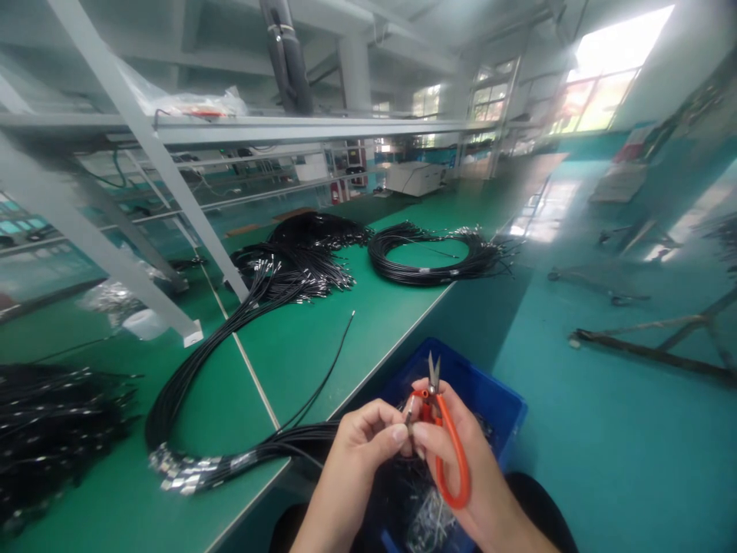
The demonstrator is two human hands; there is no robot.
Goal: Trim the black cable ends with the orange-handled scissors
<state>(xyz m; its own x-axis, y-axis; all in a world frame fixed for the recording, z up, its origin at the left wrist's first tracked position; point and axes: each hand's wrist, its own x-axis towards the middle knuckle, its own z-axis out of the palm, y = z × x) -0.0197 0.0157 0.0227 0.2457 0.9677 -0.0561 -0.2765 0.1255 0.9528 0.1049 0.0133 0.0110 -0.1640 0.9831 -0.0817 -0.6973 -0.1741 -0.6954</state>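
Note:
My left hand [360, 445] and my right hand [461, 453] meet above a blue plastic bin [507, 407] in front of me. The right hand grips orange thread snips [446, 438] with the short blades pointing up. Both thumbs and forefingers pinch a small metal cable end [408, 418] between them. A black cable [299, 438] runs from the pinch leftward onto the green workbench [299, 353].
Large bundles of black cables with metal terminals lie on the bench: one looped bundle [201, 376] near me, a coil [437, 257] at the far end, a pile [51, 430] at left. White shelf struts [150, 146] rise at left. Teal floor [622, 430] opens to the right.

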